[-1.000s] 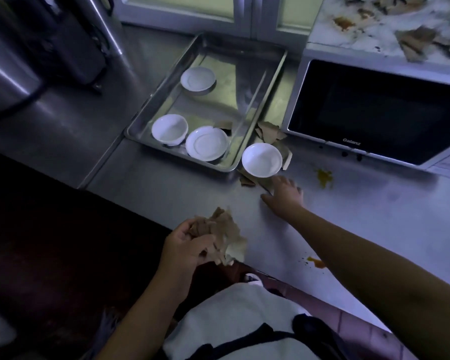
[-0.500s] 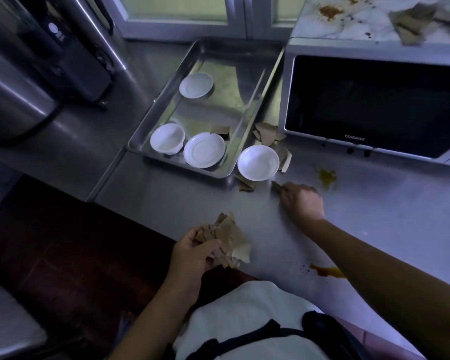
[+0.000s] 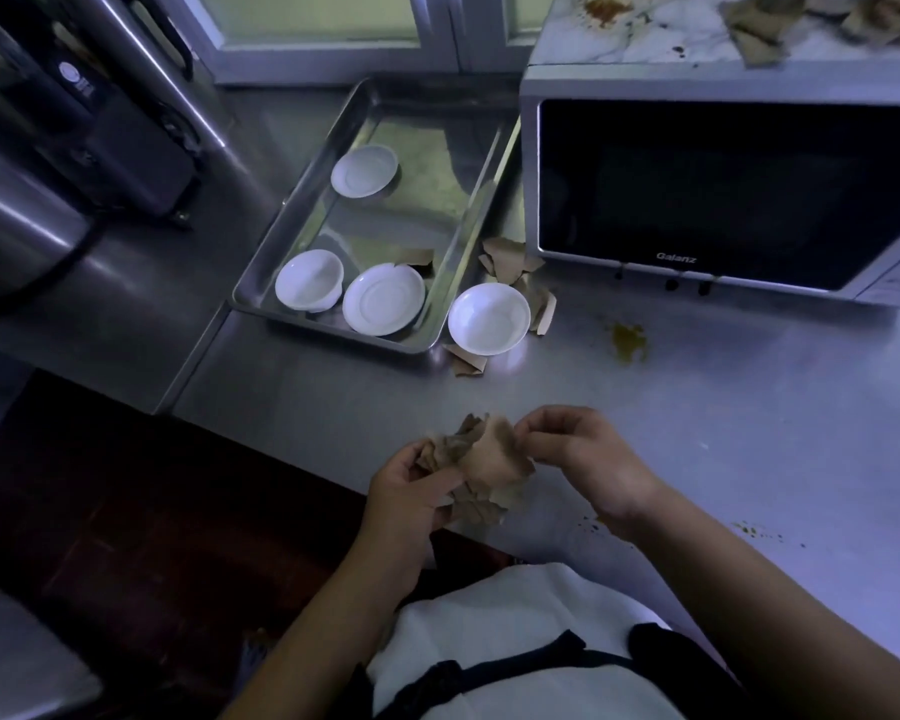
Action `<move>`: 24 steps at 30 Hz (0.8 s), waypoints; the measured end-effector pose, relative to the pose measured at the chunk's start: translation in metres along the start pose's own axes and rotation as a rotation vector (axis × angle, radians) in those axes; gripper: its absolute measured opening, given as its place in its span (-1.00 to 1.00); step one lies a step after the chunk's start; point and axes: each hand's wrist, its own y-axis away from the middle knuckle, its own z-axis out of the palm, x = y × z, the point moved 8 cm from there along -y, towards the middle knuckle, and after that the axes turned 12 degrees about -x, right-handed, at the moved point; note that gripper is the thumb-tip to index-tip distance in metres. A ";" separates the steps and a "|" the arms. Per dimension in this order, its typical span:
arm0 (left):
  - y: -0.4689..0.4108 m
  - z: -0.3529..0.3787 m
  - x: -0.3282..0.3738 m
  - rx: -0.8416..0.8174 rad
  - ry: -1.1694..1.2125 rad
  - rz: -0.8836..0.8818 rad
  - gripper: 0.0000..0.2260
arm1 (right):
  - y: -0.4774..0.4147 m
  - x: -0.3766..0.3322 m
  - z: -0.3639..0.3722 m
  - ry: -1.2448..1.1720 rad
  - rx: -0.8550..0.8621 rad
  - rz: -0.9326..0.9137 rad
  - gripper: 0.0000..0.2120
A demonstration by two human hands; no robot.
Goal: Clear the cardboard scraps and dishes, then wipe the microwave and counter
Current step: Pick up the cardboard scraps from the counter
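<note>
— Where are the cardboard scraps (image 3: 489, 465)?
— Bunched above the desk (image 3: 697, 407) edge: left hand (image 3: 406, 491) grips them, right hand (image 3: 583, 454) fingers (image 3: 546, 420) pinch one piece on.
— Should tuck it deep and squeeze, or bits will drop.

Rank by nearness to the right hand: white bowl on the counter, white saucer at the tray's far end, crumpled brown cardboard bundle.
1. Crumpled brown cardboard bundle: pinched by the right hand.
2. White bowl: on the counter, beside the tray.
3. White saucer: tray's far end.
</note>
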 end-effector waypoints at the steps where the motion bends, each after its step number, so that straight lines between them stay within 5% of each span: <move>1: -0.001 0.001 0.000 -0.019 0.013 -0.004 -0.78 | -0.001 0.002 0.002 0.012 0.004 0.020 -0.96; 17: -0.012 -0.019 0.000 -0.216 0.157 -0.066 -0.84 | -0.026 0.024 0.040 -0.067 0.028 0.060 -0.80; 24: -0.011 -0.063 0.004 -0.017 0.071 0.011 -0.78 | -0.058 0.030 0.071 -0.034 -0.021 0.051 -0.81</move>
